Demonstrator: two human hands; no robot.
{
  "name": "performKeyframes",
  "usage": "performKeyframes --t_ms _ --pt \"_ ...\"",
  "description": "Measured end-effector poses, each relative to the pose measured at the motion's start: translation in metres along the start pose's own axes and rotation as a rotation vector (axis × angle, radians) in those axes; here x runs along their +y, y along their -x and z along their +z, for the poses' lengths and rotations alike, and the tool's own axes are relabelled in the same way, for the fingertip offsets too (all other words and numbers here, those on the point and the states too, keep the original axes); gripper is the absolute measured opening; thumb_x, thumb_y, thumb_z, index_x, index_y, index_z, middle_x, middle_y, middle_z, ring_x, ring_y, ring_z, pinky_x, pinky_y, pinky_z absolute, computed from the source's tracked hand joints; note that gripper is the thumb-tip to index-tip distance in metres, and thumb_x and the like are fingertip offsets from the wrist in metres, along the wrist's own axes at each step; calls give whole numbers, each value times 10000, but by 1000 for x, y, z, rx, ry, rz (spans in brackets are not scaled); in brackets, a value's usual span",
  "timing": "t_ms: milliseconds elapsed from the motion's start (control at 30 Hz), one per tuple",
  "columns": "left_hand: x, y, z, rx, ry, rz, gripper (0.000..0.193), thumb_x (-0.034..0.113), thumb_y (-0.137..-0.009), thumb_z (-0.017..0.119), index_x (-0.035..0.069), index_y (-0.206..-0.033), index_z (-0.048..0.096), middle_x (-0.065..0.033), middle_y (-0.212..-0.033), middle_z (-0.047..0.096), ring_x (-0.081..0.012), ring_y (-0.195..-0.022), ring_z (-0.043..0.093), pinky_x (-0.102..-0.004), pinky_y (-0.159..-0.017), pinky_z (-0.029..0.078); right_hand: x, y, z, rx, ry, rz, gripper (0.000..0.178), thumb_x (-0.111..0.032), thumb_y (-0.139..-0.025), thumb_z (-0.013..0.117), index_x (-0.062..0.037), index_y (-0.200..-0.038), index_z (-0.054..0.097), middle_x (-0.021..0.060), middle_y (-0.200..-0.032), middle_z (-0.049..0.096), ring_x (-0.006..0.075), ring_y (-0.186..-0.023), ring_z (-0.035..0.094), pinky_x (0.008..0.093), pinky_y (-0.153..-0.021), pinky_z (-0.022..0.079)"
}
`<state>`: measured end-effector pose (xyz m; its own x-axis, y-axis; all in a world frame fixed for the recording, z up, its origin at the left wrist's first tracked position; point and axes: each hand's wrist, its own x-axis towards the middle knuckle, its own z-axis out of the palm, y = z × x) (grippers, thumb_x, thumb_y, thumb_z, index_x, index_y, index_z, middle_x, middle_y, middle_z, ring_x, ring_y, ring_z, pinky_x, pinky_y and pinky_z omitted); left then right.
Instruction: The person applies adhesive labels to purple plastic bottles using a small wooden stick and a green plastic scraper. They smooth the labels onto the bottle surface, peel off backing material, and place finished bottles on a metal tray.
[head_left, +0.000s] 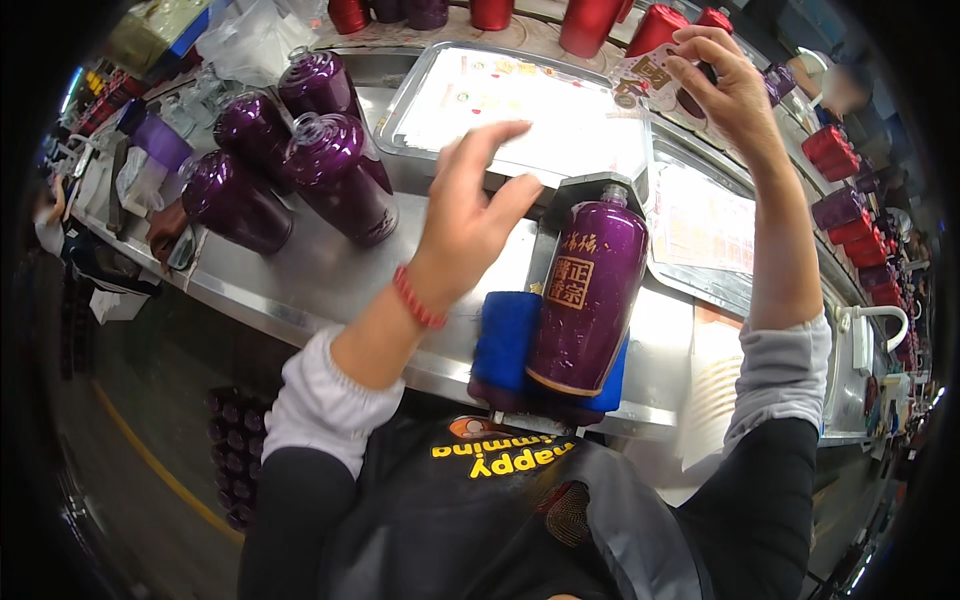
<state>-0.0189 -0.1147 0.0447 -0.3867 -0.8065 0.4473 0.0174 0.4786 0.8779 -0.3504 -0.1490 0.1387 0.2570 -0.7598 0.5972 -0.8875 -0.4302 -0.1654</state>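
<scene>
A glossy purple bottle [600,290] with gold characters and a clear glass neck lies tilted on a blue padded rest [505,335] at the bench's front edge, neck pointing away from me. My left hand [468,205], a red beaded bracelet on its wrist, hovers left of the bottle neck with fingers apart and nothing in them. Up at the far right, my right hand [725,90] pinches a small see-through decal sheet [645,80] with dark and gold print. The sheet hangs over the right end of a metal tray [392,112] stacked with white sheets.
Several purple bottles [340,180] stand on the metal bench to the left. Another tray [700,292] with printed sheets is at the right. Red bottles [590,25] line the far side. A crumpled plastic bag [245,45] lies at the back left.
</scene>
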Motion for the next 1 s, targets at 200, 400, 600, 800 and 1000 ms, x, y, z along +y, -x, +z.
performKeyframes --t_ms 200,400,600,800,1000 --pt "-4 -72 43 -281 426 -185 271 227 -947 700 41 -1127 621 -17 -1073 658 -93 -1031 567 -262 -953 430 -62 1 -43 44 -495 87 217 -243 -969 701 -29 -1001 707 52 -1262 629 136 -1151 597 291 -1015 482" --pt "14 -51 38 -404 163 -131 150 198 -972 650 50 -949 658 13 -962 648 -68 -947 560 -242 -896 443 -61 32 -64 141 -577 200 171 -197 -982 685 -30 -1014 696 39 -1251 635 80 -1040 581 224 -903 468" --pt "49 -30 22 -453 -228 118 183 271 -933 665 90 -947 691 1 -957 639 -159 -1100 495 -341 -1014 374 -67 51 -69 154 -650 86 199 -188 -1001 655 -32 -1114 706 43 -1284 655 67 -1036 604 207 -868 479" --pt "53 48 9 -286 -287 281 435 323 -826 706 80 -1182 647 -145 -1176 649 -309 -1214 521 -439 -1109 256 -94 95 -116 95 -260 98 181 -187 -1014 625 -39 -1089 698 105 -1341 623 167 -1207 598 318 -987 492" --pt "35 123 52 -281 -887 552 666 306 -822 778 265 -1444 542 -96 -1486 502 -360 -1468 303 -570 -1225 36 -137 123 -115 49 -168 47 154 -154 -965 680 -1 -985 674 109 -1224 634 155 -962 614 318 -792 498"
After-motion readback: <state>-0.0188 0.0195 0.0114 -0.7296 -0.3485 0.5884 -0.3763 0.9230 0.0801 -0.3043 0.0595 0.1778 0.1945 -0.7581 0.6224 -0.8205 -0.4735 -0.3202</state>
